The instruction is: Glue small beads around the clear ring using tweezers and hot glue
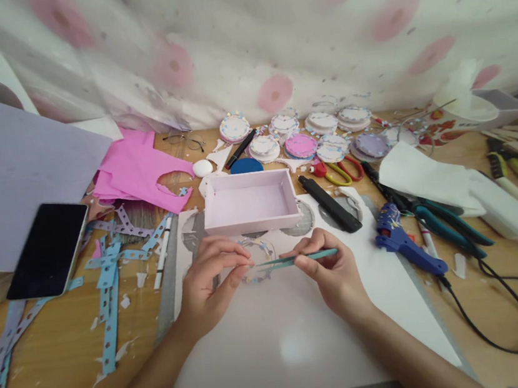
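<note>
My right hand [331,267] is closed around a pair of teal tweezers [286,262], whose tips point left between the hands. With thumb and fingers pinched together, my left hand [213,278] holds the left side of a thin ring [260,242] dotted with small pale blue, white and yellowish pieces. The tweezer tips lie across the ring near my left fingertips; whether they grip a piece is too small to tell. Under both hands is a white sheet [286,341]. A shallow pale lilac box [252,225] stands just beyond the ring.
Decorated discs [301,145] line the back. On the right lie a blue glue gun [406,242] with its cord, teal-handled pliers [451,221] and a black cutter [330,204]. Punched paper strips [108,300], pink sheets [135,165] and a phone [48,248] are on the left.
</note>
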The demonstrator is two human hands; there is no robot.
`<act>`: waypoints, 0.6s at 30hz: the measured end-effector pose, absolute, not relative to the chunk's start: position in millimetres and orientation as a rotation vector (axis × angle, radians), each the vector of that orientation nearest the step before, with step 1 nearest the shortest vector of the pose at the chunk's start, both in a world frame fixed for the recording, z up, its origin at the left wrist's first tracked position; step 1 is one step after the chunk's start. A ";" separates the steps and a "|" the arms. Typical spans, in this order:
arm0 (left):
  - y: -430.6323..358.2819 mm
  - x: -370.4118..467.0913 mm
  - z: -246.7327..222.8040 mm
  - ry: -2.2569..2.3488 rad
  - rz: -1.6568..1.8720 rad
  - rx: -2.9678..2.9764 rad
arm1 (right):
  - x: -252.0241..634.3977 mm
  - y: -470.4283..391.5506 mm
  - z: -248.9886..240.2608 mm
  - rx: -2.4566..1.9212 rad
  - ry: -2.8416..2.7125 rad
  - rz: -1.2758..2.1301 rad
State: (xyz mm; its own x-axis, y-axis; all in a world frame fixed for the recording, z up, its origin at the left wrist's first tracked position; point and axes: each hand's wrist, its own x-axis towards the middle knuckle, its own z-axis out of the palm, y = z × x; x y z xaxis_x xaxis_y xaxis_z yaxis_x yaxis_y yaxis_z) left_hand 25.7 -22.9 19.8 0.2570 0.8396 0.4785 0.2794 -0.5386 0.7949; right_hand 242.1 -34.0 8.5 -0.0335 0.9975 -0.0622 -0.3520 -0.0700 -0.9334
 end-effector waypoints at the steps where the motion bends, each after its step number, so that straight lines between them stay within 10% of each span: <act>1: -22.8 25.8 19.5 1.007 1.271 1.959 | 242.2 -34.4 8.7 -0.977 -0.927 1.421; 18: -22.4 25.8 17.4 0.998 1.251 1.983 | 242.2 -34.8 5.8 -1.004 -0.899 1.449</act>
State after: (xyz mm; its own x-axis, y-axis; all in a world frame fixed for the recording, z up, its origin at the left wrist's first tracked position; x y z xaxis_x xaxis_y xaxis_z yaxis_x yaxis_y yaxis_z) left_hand 25.8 -22.4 17.4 0.2784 0.8320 0.4798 0.2829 -0.5484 0.7869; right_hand 242.2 -34.8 5.8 -0.0369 0.9941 -0.1018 -0.3498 -0.1083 -0.9306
